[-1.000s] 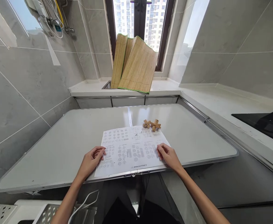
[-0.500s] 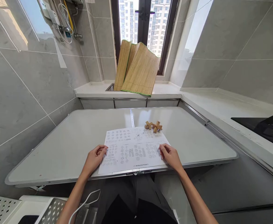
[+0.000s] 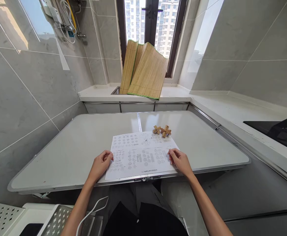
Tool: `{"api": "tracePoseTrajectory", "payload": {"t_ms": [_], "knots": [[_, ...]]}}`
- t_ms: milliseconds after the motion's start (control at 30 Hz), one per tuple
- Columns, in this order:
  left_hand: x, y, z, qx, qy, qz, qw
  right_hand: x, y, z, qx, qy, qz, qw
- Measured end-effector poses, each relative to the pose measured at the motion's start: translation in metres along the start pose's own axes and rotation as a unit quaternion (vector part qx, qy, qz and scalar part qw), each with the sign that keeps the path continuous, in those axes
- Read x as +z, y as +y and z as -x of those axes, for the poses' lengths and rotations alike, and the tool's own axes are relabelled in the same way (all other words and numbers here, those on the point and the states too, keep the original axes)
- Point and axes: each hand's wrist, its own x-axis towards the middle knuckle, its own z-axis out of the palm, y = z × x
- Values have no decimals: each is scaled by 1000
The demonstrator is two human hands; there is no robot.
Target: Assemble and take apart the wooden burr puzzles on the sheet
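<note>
You have the printed sheet point(image 3: 143, 157) flat on the white bench point(image 3: 69, 154), its near edge along the bench's rim, your left hand point(image 3: 101, 164) at its left edge and your right hand point(image 3: 181, 162) over its right side. The step in hand looks like steadying or reading the sheet. Your fingers are curled on both hands, thumb close to the index; whether either pair pinches the paper, you cannot tell from here. The two wooden burr puzzles, the smaller one point(image 3: 156, 129) and the larger one point(image 3: 166, 131), sit side by side at the sheet's far right corner, untouched. Picking one up would call for freeing your right hand and reaching forward without dragging the paper. The diagrams are too small to follow, your curled fingertips are partly hidden, and the black object point(image 3: 31, 230) below left is cut off.
</note>
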Motion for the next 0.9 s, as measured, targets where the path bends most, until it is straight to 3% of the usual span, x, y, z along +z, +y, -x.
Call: {"api": "tracePoseTrajectory", "payload": {"t_ms": [900], "knots": [[2,2,-1,-11,-15,-2,1000,-4,2,0,4,1,-2,1000]]}}
